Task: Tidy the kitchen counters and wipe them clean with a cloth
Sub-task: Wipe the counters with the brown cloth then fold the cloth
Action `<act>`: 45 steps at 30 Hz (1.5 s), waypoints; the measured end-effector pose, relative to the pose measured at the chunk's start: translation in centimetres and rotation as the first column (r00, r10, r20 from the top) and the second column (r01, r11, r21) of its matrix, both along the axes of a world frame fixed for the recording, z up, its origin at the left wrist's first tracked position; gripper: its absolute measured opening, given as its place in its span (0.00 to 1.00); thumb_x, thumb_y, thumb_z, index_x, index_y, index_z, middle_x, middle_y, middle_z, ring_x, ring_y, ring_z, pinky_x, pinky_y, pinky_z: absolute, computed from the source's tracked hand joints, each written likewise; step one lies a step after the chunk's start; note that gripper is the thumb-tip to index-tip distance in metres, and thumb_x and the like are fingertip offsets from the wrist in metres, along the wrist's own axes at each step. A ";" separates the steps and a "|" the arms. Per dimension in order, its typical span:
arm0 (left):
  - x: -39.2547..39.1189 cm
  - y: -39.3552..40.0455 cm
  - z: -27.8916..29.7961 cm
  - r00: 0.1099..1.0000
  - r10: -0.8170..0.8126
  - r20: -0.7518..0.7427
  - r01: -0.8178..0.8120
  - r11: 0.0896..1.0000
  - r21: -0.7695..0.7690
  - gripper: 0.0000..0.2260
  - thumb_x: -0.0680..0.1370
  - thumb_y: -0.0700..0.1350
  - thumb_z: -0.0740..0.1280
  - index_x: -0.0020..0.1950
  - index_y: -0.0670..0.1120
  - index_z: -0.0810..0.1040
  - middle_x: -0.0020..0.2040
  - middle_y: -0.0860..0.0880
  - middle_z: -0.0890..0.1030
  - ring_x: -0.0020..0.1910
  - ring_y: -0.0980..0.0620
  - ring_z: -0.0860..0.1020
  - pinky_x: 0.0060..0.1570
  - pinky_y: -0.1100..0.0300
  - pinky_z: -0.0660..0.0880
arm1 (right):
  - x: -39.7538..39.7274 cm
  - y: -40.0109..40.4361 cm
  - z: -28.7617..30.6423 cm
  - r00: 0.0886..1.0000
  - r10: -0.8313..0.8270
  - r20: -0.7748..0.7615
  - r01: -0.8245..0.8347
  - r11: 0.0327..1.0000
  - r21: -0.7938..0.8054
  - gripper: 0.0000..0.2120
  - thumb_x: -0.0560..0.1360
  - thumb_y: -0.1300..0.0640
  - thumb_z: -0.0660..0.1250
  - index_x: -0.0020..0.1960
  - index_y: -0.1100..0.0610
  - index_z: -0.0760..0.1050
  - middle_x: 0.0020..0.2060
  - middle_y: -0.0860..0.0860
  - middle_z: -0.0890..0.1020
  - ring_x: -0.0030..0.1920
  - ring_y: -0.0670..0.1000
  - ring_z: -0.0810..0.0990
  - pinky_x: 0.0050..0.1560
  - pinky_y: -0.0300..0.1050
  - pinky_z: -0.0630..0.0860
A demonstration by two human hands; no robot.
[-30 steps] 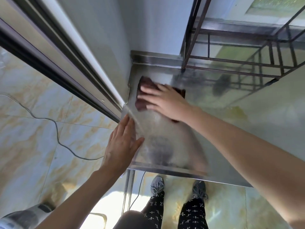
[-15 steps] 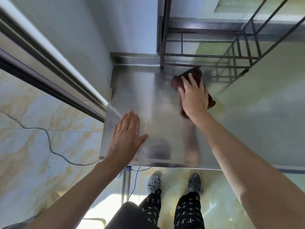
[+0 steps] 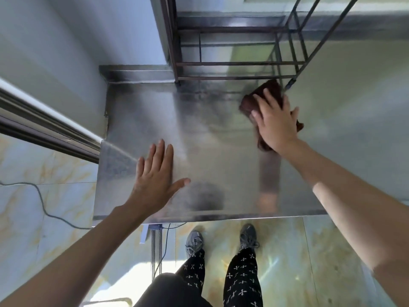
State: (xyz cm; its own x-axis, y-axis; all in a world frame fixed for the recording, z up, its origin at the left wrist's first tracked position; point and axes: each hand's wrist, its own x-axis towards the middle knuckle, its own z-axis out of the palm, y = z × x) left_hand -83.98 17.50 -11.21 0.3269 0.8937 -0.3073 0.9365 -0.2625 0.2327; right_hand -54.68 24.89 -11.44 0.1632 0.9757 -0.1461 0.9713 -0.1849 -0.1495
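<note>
A shiny steel counter (image 3: pixel 210 138) fills the middle of the head view. A dark red-brown cloth (image 3: pixel 250 103) lies on its far right part, close to the foot of a metal rack. My right hand (image 3: pixel 274 125) lies flat on the cloth with straight fingers and presses it onto the steel; most of the cloth is hidden under the palm. My left hand (image 3: pixel 157 176) rests flat on the counter near its front left corner, fingers spread and holding nothing.
A dark metal rack (image 3: pixel 239 63) stands at the back of the counter against the wall. A sliding door frame (image 3: pixel 44 122) runs along the left. A cable (image 3: pixel 44 207) trails over the marble floor. My feet (image 3: pixel 221 240) stand below the front edge.
My right hand has slid the cloth from the counter's back left corner across to the right, beside the rack's foot. My left hand stays flat near the front left corner.
</note>
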 end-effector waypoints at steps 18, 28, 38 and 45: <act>3.1 -1.2 0.2 0.990 -0.111 0.089 0.114 0.993 -0.032 0.41 0.67 0.71 0.44 0.74 0.51 0.42 0.73 0.52 0.39 0.73 0.50 0.39 0.72 0.45 0.46 | 3.3 -3.5 -0.3 0.999 -0.033 -0.002 0.033 0.999 0.021 0.21 0.79 0.48 0.54 0.72 0.48 0.62 0.74 0.48 0.61 0.73 0.60 0.57 0.66 0.71 0.56; 3.4 -2.9 1.2 0.984 -0.039 0.176 0.048 0.998 -0.045 0.38 0.68 0.70 0.46 0.74 0.54 0.46 0.75 0.54 0.42 0.74 0.52 0.40 0.70 0.50 0.41 | -5.6 -13.4 -0.6 0.959 0.278 0.053 -0.282 0.951 0.124 0.23 0.72 0.53 0.67 0.67 0.49 0.70 0.68 0.50 0.72 0.66 0.64 0.70 0.59 0.68 0.69; 1.9 -3.7 1.5 0.982 -0.031 0.188 0.036 0.999 -0.020 0.39 0.68 0.71 0.46 0.74 0.53 0.48 0.73 0.56 0.42 0.72 0.55 0.41 0.69 0.52 0.42 | 4.3 -13.1 -0.7 0.907 -0.404 -0.117 0.413 0.908 0.071 0.21 0.79 0.48 0.54 0.71 0.49 0.64 0.74 0.48 0.61 0.73 0.59 0.57 0.71 0.59 0.56; -1.7 -5.4 1.9 0.977 0.061 0.204 -0.055 0.998 -0.036 0.35 0.70 0.67 0.47 0.74 0.51 0.51 0.76 0.51 0.47 0.74 0.51 0.45 0.73 0.44 0.49 | -5.4 -15.8 -1.1 0.852 -0.505 -0.137 0.523 0.832 0.184 0.20 0.77 0.56 0.62 0.69 0.56 0.68 0.70 0.55 0.69 0.67 0.68 0.66 0.64 0.65 0.66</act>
